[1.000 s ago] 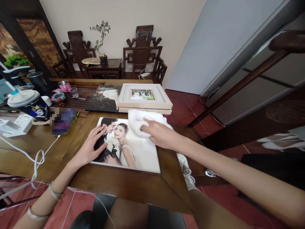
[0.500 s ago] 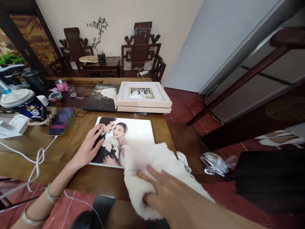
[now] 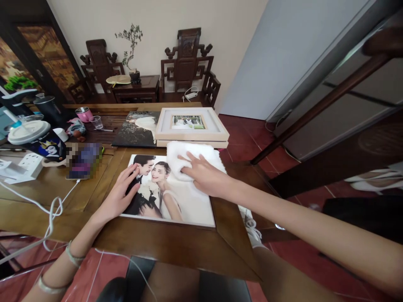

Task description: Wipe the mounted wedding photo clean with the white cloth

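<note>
A wedding photo panel (image 3: 192,205) lies flat on the wooden table, its picture showing a couple. My left hand (image 3: 124,191) rests on the panel's left edge, fingers stretched out and holding nothing. At the panel's far right corner, my right hand (image 3: 204,174) grips a fluffy white cloth (image 3: 178,153) and presses it on the surface. The cloth is bunched under the fingers and covers that corner. How the thumb lies in its folds is partly hidden.
Behind the panel lie pale framed pictures (image 3: 214,121), stacked, and a dark photo panel (image 3: 134,130). To the left are a phone (image 3: 85,161) with a white cable (image 3: 50,214), a lidded drink cup (image 3: 44,140), a pink mug (image 3: 83,114) and a small clear cup (image 3: 97,122).
My right hand has moved the cloth away from me, from the near right part of the panel to its far right corner. My left hand stays on the left edge.
</note>
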The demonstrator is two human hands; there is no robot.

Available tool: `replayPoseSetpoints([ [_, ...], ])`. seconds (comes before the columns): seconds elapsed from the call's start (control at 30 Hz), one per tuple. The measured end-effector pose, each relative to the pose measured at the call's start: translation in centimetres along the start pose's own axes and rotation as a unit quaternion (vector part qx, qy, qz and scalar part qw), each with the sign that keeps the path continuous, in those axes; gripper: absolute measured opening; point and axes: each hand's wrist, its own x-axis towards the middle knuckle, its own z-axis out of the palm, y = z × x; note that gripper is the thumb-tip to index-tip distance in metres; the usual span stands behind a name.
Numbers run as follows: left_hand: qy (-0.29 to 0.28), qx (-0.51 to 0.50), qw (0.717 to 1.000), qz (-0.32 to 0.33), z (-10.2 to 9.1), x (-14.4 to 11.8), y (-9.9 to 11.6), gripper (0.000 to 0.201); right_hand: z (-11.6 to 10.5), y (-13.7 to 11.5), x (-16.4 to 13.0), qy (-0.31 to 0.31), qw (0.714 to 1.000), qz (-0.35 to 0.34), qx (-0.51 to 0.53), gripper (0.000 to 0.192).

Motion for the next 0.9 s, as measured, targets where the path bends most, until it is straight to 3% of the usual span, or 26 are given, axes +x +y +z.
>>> replayPoseSetpoints([
  [0.1,-0.001,0.0,1.0,-0.009,0.0,0.0,-0.1,0.048,-0.3,-2.3,-1.5,-0.029,0.999,0.024,0.003,0.062],
  [0.2,-0.007,0.004,0.999,-0.032,0.1,-0.1,-0.2,0.048,-0.5,-5.9,-4.3,-0.151,0.986,0.042,0.053,0.067],
  [0.27,-0.01,0.002,0.999,-0.045,0.1,-0.1,-0.2,0.048,-0.1,-8.0,-6.1,-0.211,0.973,0.014,0.096,0.069],
  [0.4,-0.012,-0.002,0.999,-0.047,0.2,-0.1,-0.3,0.049,0.7,-10.0,-8.0,-0.172,0.975,-0.053,0.131,0.048],
  [0.57,-0.008,0.011,0.999,-0.038,0.2,-0.1,-0.4,0.048,-1.1,-7.0,-4.9,-0.142,0.985,-0.019,0.1,0.063],
  [0.77,0.006,0.002,1.0,-0.014,-0.1,-0.1,0.0,0.047,-0.1,-1.2,-0.5,0.005,0.999,-0.014,0.033,0.062],
  [0.9,0.014,-0.019,1.0,-0.017,-0.2,-0.1,0.0,0.047,0.8,-2.7,-1.2,0.001,1.0,0.022,0.015,0.058],
])
